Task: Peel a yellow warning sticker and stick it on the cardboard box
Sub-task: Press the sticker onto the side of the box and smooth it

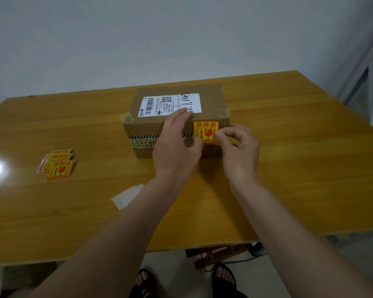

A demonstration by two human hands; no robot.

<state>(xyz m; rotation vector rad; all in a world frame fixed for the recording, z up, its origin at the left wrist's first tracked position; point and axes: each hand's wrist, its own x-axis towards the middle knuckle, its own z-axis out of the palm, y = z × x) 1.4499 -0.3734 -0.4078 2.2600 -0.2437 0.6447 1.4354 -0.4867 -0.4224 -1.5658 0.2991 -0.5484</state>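
While the box (177,123) sits near the middle of the surface (289,168), a yellow sticker (205,131) with an orange-red border lies on its near side face, printed in red with the characters 易碎品, an up arrow and a broken glass. The left hand (177,147) lies open over the box's near top edge, its thumb at the sticker's left edge, and the right hand (238,145) has thumb and forefinger pinched together at the sticker's right edge. On the box top a white label (170,104) carries a barcode, a QR code and black handwriting I cannot read, while three more stickers (57,163) lie well to the left and a white backing (127,196) lies near the left forearm.
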